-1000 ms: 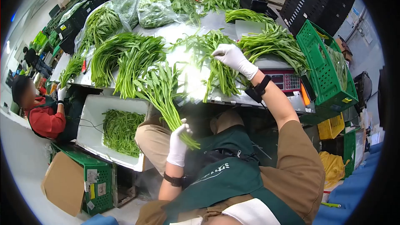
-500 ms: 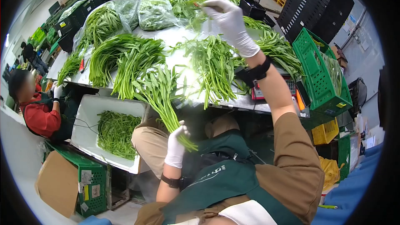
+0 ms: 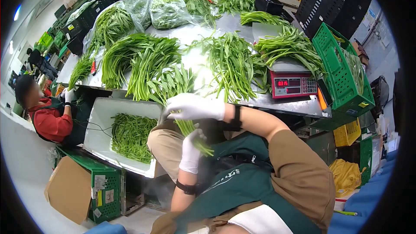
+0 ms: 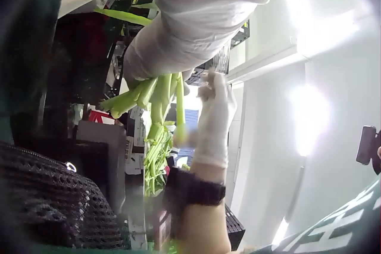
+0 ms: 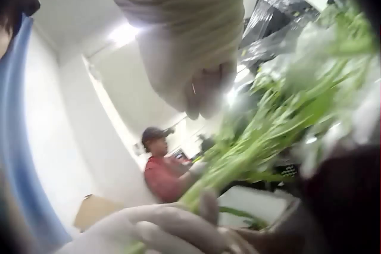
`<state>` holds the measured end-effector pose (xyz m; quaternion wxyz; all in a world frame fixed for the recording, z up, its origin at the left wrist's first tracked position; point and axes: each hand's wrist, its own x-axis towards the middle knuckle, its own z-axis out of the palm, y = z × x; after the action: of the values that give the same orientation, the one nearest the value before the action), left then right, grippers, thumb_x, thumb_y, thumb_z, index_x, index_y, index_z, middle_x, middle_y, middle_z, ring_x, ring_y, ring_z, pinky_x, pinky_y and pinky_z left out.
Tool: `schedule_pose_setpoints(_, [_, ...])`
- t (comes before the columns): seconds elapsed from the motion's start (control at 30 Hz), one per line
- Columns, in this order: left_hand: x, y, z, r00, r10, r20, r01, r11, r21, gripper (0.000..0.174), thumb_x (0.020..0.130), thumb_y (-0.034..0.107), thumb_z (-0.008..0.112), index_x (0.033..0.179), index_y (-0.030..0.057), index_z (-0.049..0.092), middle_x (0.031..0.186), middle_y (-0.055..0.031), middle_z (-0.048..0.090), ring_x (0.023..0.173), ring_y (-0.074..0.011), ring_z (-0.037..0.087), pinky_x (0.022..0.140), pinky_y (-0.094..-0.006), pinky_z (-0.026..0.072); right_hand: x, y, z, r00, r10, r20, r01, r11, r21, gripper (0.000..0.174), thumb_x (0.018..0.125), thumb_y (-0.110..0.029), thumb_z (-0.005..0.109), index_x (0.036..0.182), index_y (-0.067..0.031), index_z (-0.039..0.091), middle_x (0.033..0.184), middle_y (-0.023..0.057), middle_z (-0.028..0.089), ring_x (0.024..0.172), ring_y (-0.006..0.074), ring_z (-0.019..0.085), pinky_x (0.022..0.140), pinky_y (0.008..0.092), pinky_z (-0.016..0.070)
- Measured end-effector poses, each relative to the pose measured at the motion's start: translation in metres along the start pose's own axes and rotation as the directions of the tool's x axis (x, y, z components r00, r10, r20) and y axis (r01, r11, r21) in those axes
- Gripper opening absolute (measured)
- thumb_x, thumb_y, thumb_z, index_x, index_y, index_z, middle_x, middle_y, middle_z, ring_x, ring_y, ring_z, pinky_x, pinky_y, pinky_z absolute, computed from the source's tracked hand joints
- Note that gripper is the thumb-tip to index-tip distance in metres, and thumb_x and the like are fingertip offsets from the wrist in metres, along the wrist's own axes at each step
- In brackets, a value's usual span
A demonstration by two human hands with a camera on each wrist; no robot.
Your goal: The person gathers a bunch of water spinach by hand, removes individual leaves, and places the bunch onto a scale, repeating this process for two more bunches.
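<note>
My gloved left hand [image 3: 190, 149] grips a bunch of water spinach [image 3: 186, 125] by its stems, low in front of my apron. The cut stem ends poke out below the fist, and the leafy tops lean toward the table edge. Over the bunch reaches my gloved right hand [image 3: 197, 106], its fingers loosely bent near the upper stems. The right wrist view shows these fingers [image 5: 205, 90] apart from the stems, with nothing visible in them. A loose pile of water spinach [image 3: 229, 65] lies on the table just beyond the right forearm.
A red scale [image 3: 292, 84] bearing greens stands at the right, beside a green crate [image 3: 342, 69]. More bunches [image 3: 151, 60] lie left on the metal table. Below them sits a white box [image 3: 93, 121] with loose greens. A person in red [image 3: 50, 119] works at the left.
My right hand rose from the pile on the table, then came down and left to the bunch. The left hand keeps its grip in about the same place.
</note>
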<state>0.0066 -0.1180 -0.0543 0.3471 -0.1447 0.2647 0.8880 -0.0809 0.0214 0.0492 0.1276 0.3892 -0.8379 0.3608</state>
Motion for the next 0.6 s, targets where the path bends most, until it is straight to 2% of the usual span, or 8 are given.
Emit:
schedule_pose_setpoints(0.07, [0.003, 0.000, -0.006, 1.000, -0.009, 0.029, 0.009, 1.000, -0.005, 0.027, 0.093, 0.006, 0.056, 0.120, 0.0073, 0.055, 0.085, -0.0032, 0.059, 0.073, -0.0147, 0.058, 0.071, -0.0303, 0.0520, -0.046, 0.022, -0.023, 0.948, 0.126, -0.292, -0.179, 0.970, -0.163, 0.008, 0.085, -0.014, 0.067, 0.082, -0.0068, 0.068, 0.079, 0.0087, 0.063, 0.078, 0.0285, 0.064, 0.069, 0.0363, 0.0510])
schedule_pose_setpoints(0.13, [0.005, -0.003, -0.007, 0.999, -0.019, 0.028, 0.018, 1.000, 0.010, 0.027, 0.093, 0.007, 0.056, 0.120, 0.0071, 0.055, 0.086, -0.0032, 0.059, 0.073, -0.0146, 0.058, 0.071, -0.0301, 0.0519, -0.095, 0.028, -0.056, 0.707, 0.479, -0.520, -0.522, 0.850, 0.074, 0.012, 0.082, -0.016, 0.070, 0.078, -0.0057, 0.065, 0.077, 0.0096, 0.062, 0.073, 0.0286, 0.063, 0.066, 0.0351, 0.0500])
schedule_pose_setpoints(0.2, [0.009, -0.007, -0.005, 0.998, -0.043, 0.045, 0.043, 0.999, 0.017, 0.028, 0.093, 0.008, 0.057, 0.121, 0.0065, 0.054, 0.086, -0.0040, 0.059, 0.074, -0.0154, 0.058, 0.072, -0.0314, 0.0518, -0.141, 0.038, -0.074, 0.718, 0.458, -0.524, -0.645, 0.720, -0.256, 0.024, 0.077, -0.029, 0.074, 0.074, -0.0083, 0.062, 0.073, 0.0111, 0.059, 0.072, 0.0295, 0.061, 0.066, 0.0409, 0.0477])
schedule_pose_setpoints(0.27, [0.015, -0.013, -0.002, 0.995, -0.079, 0.066, 0.077, 0.996, 0.042, 0.028, 0.093, 0.008, 0.057, 0.121, 0.0059, 0.054, 0.086, -0.0046, 0.060, 0.074, -0.0158, 0.058, 0.072, -0.0319, 0.0516, -0.165, 0.037, -0.075, 0.763, 0.481, -0.432, -0.645, 0.606, -0.465, 0.031, 0.072, -0.036, 0.077, 0.073, -0.0097, 0.061, 0.074, 0.0109, 0.059, 0.073, 0.0302, 0.060, 0.067, 0.0432, 0.0461])
schedule_pose_setpoints(0.4, [0.020, -0.021, 0.013, 0.995, -0.059, 0.082, 0.050, 0.992, 0.114, 0.030, 0.092, 0.009, 0.058, 0.122, 0.0040, 0.054, 0.087, -0.0054, 0.060, 0.074, -0.0161, 0.058, 0.071, -0.0318, 0.0509, -0.174, 0.044, -0.063, 0.756, 0.523, -0.393, -0.651, 0.539, -0.535, 0.029, 0.071, -0.033, 0.074, 0.076, -0.0070, 0.063, 0.075, 0.0114, 0.061, 0.074, 0.0321, 0.061, 0.069, 0.0443, 0.0470])
schedule_pose_setpoints(0.5, [0.015, -0.017, 0.019, 0.996, 0.047, 0.080, -0.065, 0.969, 0.238, 0.031, 0.092, 0.009, 0.059, 0.123, 0.0026, 0.053, 0.087, -0.0059, 0.060, 0.074, -0.0159, 0.058, 0.070, -0.0317, 0.0504, -0.167, 0.033, -0.086, 0.565, 0.751, -0.341, -0.802, 0.597, -0.012, 0.027, 0.075, -0.029, 0.072, 0.081, -0.0035, 0.067, 0.079, 0.0136, 0.066, 0.075, 0.0312, 0.065, 0.069, 0.0400, 0.0503])
schedule_pose_setpoints(0.53, [0.014, -0.013, 0.020, 0.994, 0.070, 0.087, -0.091, 0.957, 0.275, 0.032, 0.093, 0.009, 0.059, 0.123, 0.0022, 0.053, 0.087, -0.0061, 0.060, 0.073, -0.0159, 0.058, 0.070, -0.0318, 0.0503, -0.169, 0.043, -0.092, 0.525, 0.757, -0.390, -0.779, 0.611, 0.138, 0.022, 0.081, -0.022, 0.070, 0.088, -0.0007, 0.070, 0.081, 0.0103, 0.070, 0.074, 0.0219, 0.066, 0.070, 0.0320, 0.0509])
schedule_pose_setpoints(0.6, [0.012, -0.004, 0.024, 0.986, 0.110, 0.122, -0.145, 0.933, 0.329, 0.033, 0.091, 0.012, 0.062, 0.121, 0.0000, 0.053, 0.089, -0.0055, 0.061, 0.077, -0.0152, 0.059, 0.073, -0.0289, 0.0508, -0.173, 0.052, -0.110, 0.501, 0.774, -0.387, -0.618, 0.633, 0.467, 0.018, 0.087, -0.017, 0.069, 0.092, 0.0003, 0.071, 0.082, 0.0043, 0.070, 0.074, 0.0111, 0.063, 0.070, 0.0262, 0.0495])
